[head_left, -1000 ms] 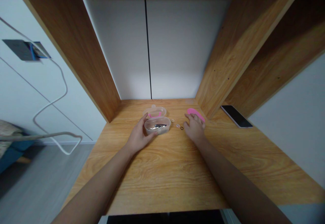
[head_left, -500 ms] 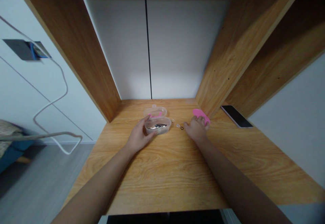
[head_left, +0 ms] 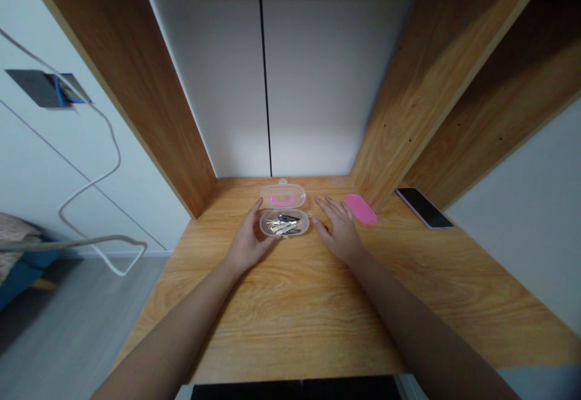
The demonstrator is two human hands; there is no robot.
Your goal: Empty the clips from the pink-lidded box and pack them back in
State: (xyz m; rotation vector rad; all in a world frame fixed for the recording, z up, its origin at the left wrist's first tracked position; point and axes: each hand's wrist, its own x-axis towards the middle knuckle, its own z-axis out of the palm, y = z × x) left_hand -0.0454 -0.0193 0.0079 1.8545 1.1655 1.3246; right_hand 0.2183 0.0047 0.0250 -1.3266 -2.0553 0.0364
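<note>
A clear plastic box [head_left: 307,226] with rounded ends sits on the wooden desktop, its hinged lid [head_left: 299,191] tipped back and showing a pink handle. Inside lie several hair clips [head_left: 284,226], some black and some pale or metallic. My left hand [head_left: 247,238] grips the box's left end, thumb at the front edge and fingers near the hinge. Just right of the box, my right hand [head_left: 339,230] is palm down with its fingers spread, holding nothing. A pink oval piece [head_left: 362,209] lies flat beyond it. The spot beneath my right hand is hidden.
A phone [head_left: 424,208] lies at the right by the upright wooden panel [head_left: 403,115]. White panels stand behind the desktop [head_left: 290,315]. A pale cable [head_left: 118,152] hangs at the left, off the desk.
My right hand has left the pink oval piece and moved left toward the box, covering the small rings. The box has shifted slightly right and its inside shows more fully.
</note>
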